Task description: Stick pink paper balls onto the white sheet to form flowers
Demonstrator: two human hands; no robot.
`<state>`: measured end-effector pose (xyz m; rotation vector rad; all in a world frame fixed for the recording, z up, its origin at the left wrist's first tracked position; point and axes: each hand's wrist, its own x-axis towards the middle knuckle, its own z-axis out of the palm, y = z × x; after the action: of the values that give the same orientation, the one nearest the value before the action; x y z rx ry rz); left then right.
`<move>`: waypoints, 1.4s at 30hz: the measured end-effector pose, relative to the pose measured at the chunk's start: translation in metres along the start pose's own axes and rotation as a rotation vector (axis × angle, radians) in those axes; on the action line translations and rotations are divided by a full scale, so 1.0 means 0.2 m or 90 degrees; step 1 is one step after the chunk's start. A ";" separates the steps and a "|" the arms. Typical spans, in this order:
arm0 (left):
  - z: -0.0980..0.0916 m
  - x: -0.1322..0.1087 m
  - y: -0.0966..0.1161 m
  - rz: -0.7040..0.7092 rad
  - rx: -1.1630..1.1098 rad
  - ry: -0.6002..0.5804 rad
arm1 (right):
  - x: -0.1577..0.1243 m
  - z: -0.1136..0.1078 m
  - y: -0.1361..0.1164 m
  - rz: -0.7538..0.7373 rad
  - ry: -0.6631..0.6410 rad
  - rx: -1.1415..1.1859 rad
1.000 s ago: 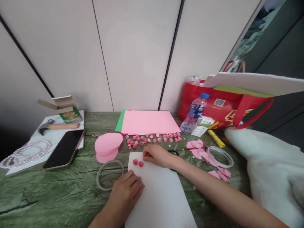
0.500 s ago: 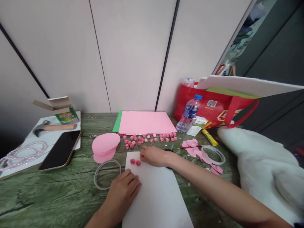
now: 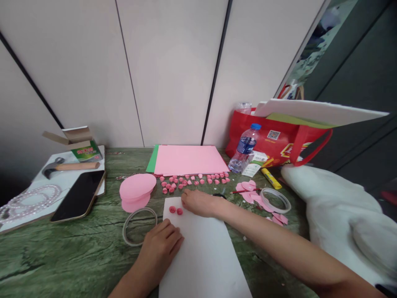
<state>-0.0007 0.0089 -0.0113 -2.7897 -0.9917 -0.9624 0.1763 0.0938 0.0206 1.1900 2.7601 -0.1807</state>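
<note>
A white sheet [image 3: 201,252] lies on the green table in front of me. Two small pink paper rosettes [image 3: 175,210] sit near its far left corner. My left hand [image 3: 161,244] rests flat on the sheet's left edge, fingers together and stretched out. My right hand [image 3: 198,203] lies at the sheet's far edge, just right of the rosettes, with its fingers curled and pinched; what they hold is hidden. A row of several more pink rosettes [image 3: 194,180] lies beyond it.
A tape ring [image 3: 138,225] and a stack of pink paper circles [image 3: 137,188] lie left of the sheet. Pink and green paper [image 3: 189,159] sits behind. To the right are pink petals [image 3: 248,192], another tape roll [image 3: 276,199], a water bottle [image 3: 243,151] and a red bag [image 3: 279,140]. A phone [image 3: 79,196] and a hammer [image 3: 70,167] lie far left.
My hands have barely moved on the sheet. The view has shifted slightly, so everything sits a little further left in the picture.
</note>
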 end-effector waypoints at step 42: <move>0.00 -0.02 0.00 -0.009 0.019 -0.031 | 0.02 -0.07 0.03 -0.006 0.005 0.106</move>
<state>-0.0036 0.0074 -0.0130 -2.7980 -1.0238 -0.8781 0.1761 0.1026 0.0325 1.2178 2.8036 -0.4160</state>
